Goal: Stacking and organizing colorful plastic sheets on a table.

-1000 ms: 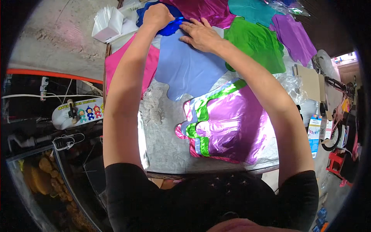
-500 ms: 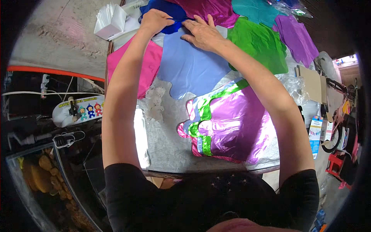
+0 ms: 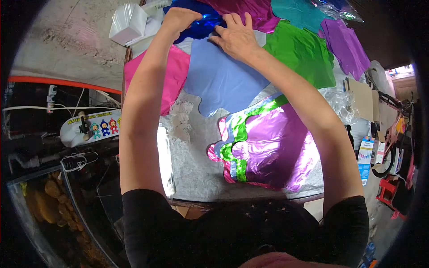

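At the far side of the table, a dark blue shiny foil piece lies in loose folds. My left hand is closed with its fingertips at this foil's upper part; the fingertips are partly hidden. Across from it, my right hand rests with fingers spread, over the meeting edges of the dark blue foil and a pale blue foil piece. Around them lie flat pieces in pink, magenta, green and teal. All look like uninflated foil balloons with wavy outlines.
Close to me is a fanned stack of purple, green, blue and pink foil pieces. A purple foil piece lies far right. A white box of thin white strips stands far left. Crumpled clear plastic sits by the right edge.
My left hand has turned over slightly at the dark blue foil, exposing more of its shiny surface. My right hand has shifted a little right. The fingers stay spread.
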The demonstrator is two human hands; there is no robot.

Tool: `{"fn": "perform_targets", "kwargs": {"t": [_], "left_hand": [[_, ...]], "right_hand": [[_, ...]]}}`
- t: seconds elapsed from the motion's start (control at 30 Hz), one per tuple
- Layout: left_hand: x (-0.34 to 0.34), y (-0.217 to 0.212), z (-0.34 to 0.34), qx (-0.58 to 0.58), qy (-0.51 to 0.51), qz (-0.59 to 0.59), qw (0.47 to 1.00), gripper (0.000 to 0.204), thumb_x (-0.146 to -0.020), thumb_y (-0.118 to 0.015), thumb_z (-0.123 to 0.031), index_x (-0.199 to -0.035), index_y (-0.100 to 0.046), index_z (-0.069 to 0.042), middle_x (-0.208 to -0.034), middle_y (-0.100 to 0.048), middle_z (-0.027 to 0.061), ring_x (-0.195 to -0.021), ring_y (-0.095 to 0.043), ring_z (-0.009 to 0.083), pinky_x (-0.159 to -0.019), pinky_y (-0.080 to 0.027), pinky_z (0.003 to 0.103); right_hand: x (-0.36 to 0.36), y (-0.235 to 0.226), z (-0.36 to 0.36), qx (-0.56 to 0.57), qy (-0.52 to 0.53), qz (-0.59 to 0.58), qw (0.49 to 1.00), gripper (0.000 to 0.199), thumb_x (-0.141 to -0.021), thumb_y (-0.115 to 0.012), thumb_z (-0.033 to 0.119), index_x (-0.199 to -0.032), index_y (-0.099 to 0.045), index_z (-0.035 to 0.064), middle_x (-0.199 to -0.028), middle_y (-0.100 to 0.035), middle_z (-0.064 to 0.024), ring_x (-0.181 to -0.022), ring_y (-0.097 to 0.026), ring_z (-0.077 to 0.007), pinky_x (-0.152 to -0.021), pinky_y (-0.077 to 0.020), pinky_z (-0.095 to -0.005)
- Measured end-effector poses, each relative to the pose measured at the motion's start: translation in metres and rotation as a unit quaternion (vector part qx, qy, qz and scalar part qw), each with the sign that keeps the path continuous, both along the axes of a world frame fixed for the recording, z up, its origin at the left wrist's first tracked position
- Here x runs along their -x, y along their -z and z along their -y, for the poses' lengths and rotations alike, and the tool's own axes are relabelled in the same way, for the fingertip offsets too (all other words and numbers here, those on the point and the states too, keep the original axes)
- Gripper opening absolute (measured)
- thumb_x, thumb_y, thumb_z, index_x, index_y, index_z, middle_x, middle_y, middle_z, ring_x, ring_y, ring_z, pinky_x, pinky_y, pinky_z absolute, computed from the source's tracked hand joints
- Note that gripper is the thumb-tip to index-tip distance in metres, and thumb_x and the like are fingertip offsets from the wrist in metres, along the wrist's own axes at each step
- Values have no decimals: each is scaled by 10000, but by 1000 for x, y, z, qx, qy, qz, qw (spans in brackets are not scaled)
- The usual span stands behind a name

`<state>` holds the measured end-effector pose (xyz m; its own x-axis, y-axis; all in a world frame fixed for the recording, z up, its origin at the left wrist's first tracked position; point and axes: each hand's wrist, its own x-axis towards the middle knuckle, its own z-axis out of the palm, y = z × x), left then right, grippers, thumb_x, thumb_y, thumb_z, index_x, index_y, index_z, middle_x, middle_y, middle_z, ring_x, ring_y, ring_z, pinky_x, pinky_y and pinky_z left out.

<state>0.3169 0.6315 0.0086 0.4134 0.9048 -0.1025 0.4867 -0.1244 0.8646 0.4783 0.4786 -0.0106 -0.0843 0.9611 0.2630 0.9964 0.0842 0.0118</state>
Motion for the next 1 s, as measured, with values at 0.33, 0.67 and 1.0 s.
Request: {"fn": "perform_targets", "kwargs": {"t": [0.33,0.67,1.0], "left_hand": [[-24,-51,6,-266,17,-141,953,178,-789,-775,-175,-943,-797,-89,-871,-759,81,-724,-699,203,-691,-557,335],[-22,-98,2,-361,-46,-144,920,270,-713,-825,-261,-922,-798,-91,-802,-753,131,-692,-724,230,-703,-575,354],[-13,-125,-27,-491,-63,-40,868,113,-783,-750,-152,-830,-778,-52,-785,-746,134,-705,-721,215,-663,-561,348]], "right_hand": [[19,22,-32,-52,-14,-13,998,518,-1029,-409,506,-1360,-596,154,-1441,-550,-62,-1446,-346,-325,-1170,-159,-615],[25,35,-38,-33,-49,-1,998,606,-1027,-361,562,-1476,-480,172,-1511,-476,-120,-1468,-319,-345,-1208,-143,-583],[20,37,-66,21,-77,-125,989,614,-1020,-392,564,-1476,-465,159,-1551,-407,-155,-1453,-332,-381,-1171,-259,-584]]}}
